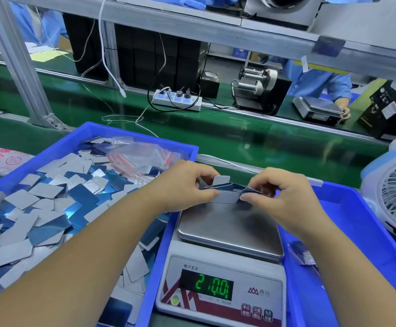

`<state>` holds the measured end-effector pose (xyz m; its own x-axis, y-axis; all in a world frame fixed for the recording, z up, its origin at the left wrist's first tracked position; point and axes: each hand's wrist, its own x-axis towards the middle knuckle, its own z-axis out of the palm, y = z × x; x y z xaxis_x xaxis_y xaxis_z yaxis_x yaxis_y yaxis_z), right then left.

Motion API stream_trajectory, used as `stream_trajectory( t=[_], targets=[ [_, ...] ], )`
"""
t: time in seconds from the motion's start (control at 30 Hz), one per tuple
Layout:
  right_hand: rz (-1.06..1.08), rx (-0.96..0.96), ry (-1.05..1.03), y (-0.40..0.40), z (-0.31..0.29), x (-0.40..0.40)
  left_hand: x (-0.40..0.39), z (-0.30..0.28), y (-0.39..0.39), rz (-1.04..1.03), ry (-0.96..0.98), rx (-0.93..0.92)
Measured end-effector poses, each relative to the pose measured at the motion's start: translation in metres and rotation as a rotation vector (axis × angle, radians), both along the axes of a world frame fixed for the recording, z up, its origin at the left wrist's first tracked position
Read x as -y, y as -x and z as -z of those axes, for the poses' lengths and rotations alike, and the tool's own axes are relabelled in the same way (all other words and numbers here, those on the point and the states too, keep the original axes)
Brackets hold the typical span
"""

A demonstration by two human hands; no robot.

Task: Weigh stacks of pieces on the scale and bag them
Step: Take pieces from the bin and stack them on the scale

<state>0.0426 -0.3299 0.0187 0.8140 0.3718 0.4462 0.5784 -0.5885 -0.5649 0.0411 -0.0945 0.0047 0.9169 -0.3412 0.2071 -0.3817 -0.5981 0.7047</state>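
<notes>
left hand (187,185) and right hand (284,197) both curl their fingers around a stack of grey-blue pieces (227,193), pinching its ends over the far edge of the scale's steel pan (230,227).

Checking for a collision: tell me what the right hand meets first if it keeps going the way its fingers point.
The right hand points left, so its fingers would likely first meet the stack of pieces they already pinch, then the left hand opposite.

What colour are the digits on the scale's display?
Green, on a black panel: the scale's display, seen in the head view.
</notes>
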Motion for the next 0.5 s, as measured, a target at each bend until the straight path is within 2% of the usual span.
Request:
stream_trajectory(
  t=[0.07, 0.17, 0.33, 0.5],
  targets=[
    [-0.030, -0.001, 0.020, 0.004, 0.000, -0.004, 0.000, 0.001, 0.000, 0.006, -0.002, 0.002],
    [-0.043, 0.030, 0.220, 0.006, 0.006, -0.018, 0.000, 0.001, -0.001, 0.020, 0.015, -0.035],
    [0.125, 0.116, 0.333, 0.000, 0.006, -0.023, -0.004, 0.000, -0.004, 0.075, 0.111, -0.164],
    [0.260, -0.043, 0.498, -0.006, 0.011, -0.012, -0.003, 0.001, -0.005, 0.049, 0.084, -0.164]
  ],
)
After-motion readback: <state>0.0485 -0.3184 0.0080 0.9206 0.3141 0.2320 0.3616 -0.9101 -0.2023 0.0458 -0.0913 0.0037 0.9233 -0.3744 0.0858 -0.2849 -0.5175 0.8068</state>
